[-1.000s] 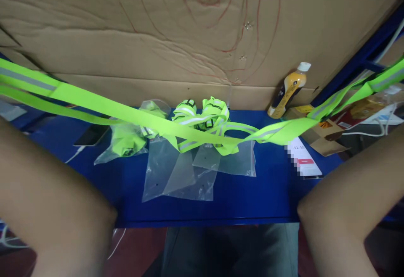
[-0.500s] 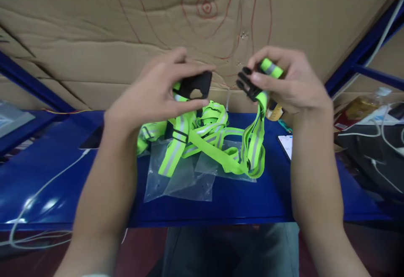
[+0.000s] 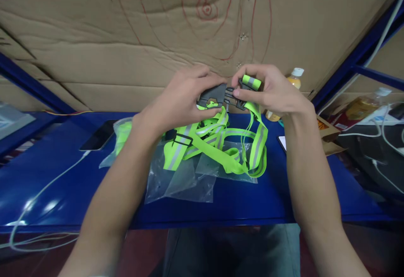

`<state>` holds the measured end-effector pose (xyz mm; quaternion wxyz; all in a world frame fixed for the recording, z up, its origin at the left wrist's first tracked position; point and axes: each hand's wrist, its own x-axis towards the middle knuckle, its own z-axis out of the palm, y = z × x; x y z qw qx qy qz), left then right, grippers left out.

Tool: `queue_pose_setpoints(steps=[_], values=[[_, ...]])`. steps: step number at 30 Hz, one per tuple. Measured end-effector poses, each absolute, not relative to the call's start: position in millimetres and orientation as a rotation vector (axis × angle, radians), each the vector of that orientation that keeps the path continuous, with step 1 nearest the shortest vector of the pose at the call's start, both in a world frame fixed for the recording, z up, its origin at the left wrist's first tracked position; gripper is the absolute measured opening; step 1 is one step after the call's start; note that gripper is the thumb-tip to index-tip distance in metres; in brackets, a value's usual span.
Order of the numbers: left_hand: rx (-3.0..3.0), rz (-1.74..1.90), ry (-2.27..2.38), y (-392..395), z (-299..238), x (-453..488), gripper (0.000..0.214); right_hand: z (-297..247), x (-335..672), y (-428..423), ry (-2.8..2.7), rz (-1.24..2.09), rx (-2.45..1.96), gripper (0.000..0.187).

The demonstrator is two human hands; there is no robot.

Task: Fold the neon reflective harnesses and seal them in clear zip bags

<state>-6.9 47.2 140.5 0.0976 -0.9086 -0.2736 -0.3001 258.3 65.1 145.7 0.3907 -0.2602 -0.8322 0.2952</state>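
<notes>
A neon-yellow reflective strap harness [image 3: 217, 142] hangs from both my hands over the blue table [image 3: 63, 176]. My left hand [image 3: 183, 98] grips the black female buckle half [image 3: 212, 96]. My right hand [image 3: 268, 90] grips the male buckle half [image 3: 237, 97] with a strap end [image 3: 251, 82] sticking up. The two halves meet between my hands, touching. Loops of strap rest on clear plastic bags [image 3: 186, 180].
A bagged yellow strap bundle [image 3: 121, 132] lies left. A dark phone [image 3: 99, 134] with a white cable [image 3: 41, 193] sits far left. A yellow drink bottle [image 3: 292, 83] stands against the cardboard wall [image 3: 126, 37]. Boxes, cables and a black bag [image 3: 372, 155] crowd the right.
The strap was stretched wide with my hands out of view; my hands then came together, lowered a little, and brought the two buckle halves into contact.
</notes>
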Motion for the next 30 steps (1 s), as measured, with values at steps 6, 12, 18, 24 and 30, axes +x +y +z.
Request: queue_pose_setpoints(steps=[6,12,18,24,30], values=[[-2.771,-0.989,-0.888,45.9,133.5,0.9,0.084,139.6,260.1,69.6,-2.181,0.662,-0.622,0.053],[-2.913,-0.982,-0.793,42.4,128.9,13.6,0.105,137.0,249.0,69.4,-2.208,0.592,-0.552,0.061],[-2.825,-1.122,-0.849,46.6,133.0,6.5,0.108,145.1,254.2,62.0,-2.118,0.572,-0.632,0.055],[-2.756,-1.323,-1.017,41.1,143.0,-1.3,0.106,139.1,251.2,70.9,-2.039,0.524,-0.660,0.050],[-2.688,-1.390,-1.421,33.5,151.7,-13.1,0.036,135.5,247.0,77.5,-1.945,0.421,-0.646,0.051]])
